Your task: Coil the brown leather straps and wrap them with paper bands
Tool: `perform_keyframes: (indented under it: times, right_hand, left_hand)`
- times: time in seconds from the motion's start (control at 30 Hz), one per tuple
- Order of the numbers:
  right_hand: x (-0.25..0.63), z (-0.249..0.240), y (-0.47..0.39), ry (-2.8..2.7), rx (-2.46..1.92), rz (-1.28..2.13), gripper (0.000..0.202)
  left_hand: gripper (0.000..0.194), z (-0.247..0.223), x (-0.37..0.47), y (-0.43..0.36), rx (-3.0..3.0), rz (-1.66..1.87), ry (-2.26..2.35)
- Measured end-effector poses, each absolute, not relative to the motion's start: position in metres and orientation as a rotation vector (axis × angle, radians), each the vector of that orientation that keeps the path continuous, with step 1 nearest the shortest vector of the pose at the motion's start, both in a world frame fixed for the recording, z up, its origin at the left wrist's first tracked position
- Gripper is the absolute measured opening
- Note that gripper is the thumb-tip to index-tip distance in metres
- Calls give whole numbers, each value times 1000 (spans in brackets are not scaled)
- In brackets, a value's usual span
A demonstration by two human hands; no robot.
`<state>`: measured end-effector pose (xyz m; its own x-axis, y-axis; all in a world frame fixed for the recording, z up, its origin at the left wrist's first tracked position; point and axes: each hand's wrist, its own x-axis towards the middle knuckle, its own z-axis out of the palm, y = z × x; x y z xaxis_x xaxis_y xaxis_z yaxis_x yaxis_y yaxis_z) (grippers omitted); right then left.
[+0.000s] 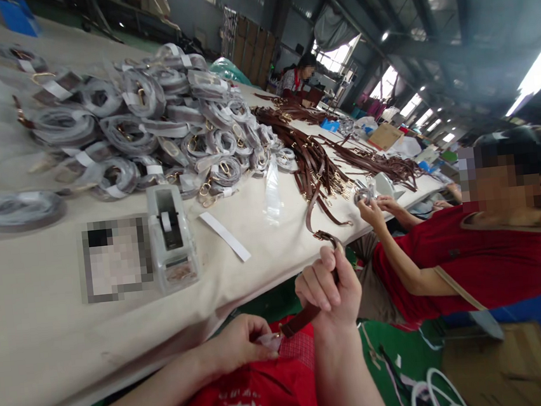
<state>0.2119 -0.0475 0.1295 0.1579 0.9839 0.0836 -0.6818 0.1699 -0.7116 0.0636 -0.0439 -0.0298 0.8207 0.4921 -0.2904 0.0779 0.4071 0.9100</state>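
Two bare hands busy: left hand (246, 342) pinching clear plastic (268, 340) at near end of brown strap (303, 320); right hand (326, 284) clenched round strap farther up. Strap hangs over lap, beside table (121, 338). Long axis slants up and away, buckle (320, 234) toward table. Best, I'd judge: strap flat, lightly taut, plastic kept uncreased. Tape dispenser (175, 263) on table.
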Motion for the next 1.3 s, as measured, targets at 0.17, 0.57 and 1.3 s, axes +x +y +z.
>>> perform_keyframes:
  times: [0.17, 0.57, 1.3]
  right_hand:
    - [211, 127, -45, -585, -602, 1321, 26]
    - [222, 108, -39, -636, -753, 1189, 24]
    - [212, 39, -48, -1173, -1189, 1266, 33]
  left_hand:
    - [46, -25, 65, -46, 1139, 278, 551]
    - [36, -3, 52, -41, 1280, 240, 490]
    - [60, -7, 45, -36, 1179, 430, 573]
